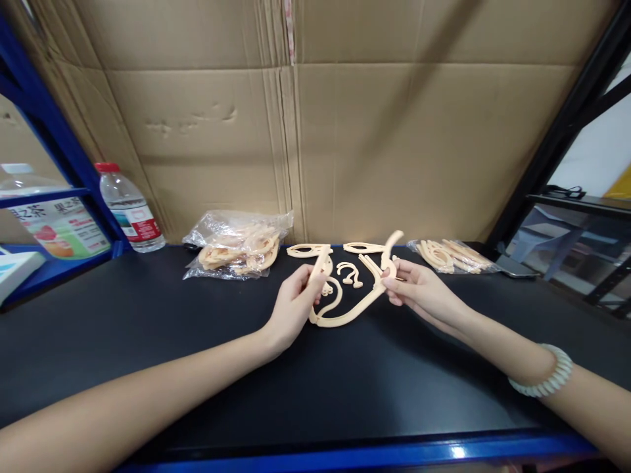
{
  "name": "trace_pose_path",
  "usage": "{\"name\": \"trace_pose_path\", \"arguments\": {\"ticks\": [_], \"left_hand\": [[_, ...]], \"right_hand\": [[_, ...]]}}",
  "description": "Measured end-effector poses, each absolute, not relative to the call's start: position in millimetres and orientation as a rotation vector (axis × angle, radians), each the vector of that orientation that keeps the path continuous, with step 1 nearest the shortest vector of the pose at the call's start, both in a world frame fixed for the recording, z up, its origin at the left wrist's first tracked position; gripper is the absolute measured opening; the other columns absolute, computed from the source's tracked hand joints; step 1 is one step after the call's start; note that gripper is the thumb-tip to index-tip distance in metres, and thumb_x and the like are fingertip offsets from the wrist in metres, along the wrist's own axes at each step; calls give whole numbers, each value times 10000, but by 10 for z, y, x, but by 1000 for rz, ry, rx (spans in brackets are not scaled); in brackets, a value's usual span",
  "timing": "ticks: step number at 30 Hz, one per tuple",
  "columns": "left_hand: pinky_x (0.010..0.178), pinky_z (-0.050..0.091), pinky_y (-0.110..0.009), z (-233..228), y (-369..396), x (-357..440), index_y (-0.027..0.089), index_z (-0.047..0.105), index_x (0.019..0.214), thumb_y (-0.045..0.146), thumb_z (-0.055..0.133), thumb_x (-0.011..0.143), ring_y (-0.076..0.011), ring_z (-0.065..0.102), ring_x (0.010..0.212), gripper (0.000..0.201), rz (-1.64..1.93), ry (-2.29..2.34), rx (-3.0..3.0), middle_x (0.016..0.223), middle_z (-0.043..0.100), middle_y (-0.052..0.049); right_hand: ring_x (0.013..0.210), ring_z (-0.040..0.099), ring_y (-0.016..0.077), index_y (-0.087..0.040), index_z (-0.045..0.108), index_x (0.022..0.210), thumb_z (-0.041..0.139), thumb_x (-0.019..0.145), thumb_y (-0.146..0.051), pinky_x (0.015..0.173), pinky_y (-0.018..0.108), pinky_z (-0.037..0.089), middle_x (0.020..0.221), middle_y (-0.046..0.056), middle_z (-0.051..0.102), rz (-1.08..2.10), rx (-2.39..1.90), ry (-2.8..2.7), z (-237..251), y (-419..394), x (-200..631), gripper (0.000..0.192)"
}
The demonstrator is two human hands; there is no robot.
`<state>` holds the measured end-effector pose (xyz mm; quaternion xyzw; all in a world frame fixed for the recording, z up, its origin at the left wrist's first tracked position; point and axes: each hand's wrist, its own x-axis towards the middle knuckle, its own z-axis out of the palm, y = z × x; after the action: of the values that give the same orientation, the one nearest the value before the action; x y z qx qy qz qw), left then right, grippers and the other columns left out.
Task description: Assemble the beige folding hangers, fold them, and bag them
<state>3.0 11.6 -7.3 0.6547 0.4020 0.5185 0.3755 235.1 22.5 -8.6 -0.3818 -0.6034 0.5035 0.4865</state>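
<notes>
A beige plastic folding clothes hanger (348, 318) is stretched between my two hands, its curved lower arm bowing toward me just above the black tabletop. My left hand (290, 309) is closed on the hanger's left end, thumb on top. At the other end, my right hand (419, 289) pinches the joint, where a curved hook-like part (390, 249) sticks up. Small loose hooks (350, 274) lie between the hands. Behind them rest beige looped pieces (300, 251), with another looped piece (362, 248) further right. My fingers partly hide both gripped ends.
A clear bag of beige parts (236, 249) lies back left; a second bag (451, 256) lies back right beside a dark flat object (515, 265). A red-capped water bottle (131, 210) stands by the blue frame. Cardboard (369, 131) walls the back of the black table (207, 407).
</notes>
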Motion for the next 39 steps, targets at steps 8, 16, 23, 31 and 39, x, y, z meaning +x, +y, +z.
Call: {"name": "trace_pose_path", "arguments": {"ticks": [8,16,23,31,39], "left_hand": [[896,405,-321,28,35,60,170,647,903,417,432,906,-205,550,961,327,904,755,1982,979,616,-60],[440,277,-188,16,52,119,155,590,1026,391,499,875,-78,343,457,294,586,831,1758,567,405,77],[517,309,-197,50,10,103,143,630,904,326,394,946,-91,397,538,302,586,843,2268,587,441,55],[610,394,-207,65,30,71,136,607,862,222,347,961,-115,539,602,291,503,765,2529,690,603,-14],[570,380,-206,76,44,69,146,561,808,233,351,960,-113,520,564,274,454,752,2592,674,583,-17]], "right_hand": [[711,620,140,-188,521,722,769,684,-279,670,286,508,772,-3,612,1154,-792,-1605,-84,144,2257,268],[705,601,150,-187,641,771,700,791,-250,624,277,473,777,28,660,678,-721,-1954,-68,75,2259,89],[737,634,147,-189,711,855,620,861,-166,696,289,494,786,34,701,433,-587,-2100,-69,45,2235,95],[747,639,142,-181,681,910,511,898,-84,659,279,522,815,45,704,-69,-407,-2243,-107,0,2254,196],[736,642,152,-156,669,830,548,894,-99,628,270,532,722,31,689,-726,-222,-2281,-28,-44,2257,148]]}}
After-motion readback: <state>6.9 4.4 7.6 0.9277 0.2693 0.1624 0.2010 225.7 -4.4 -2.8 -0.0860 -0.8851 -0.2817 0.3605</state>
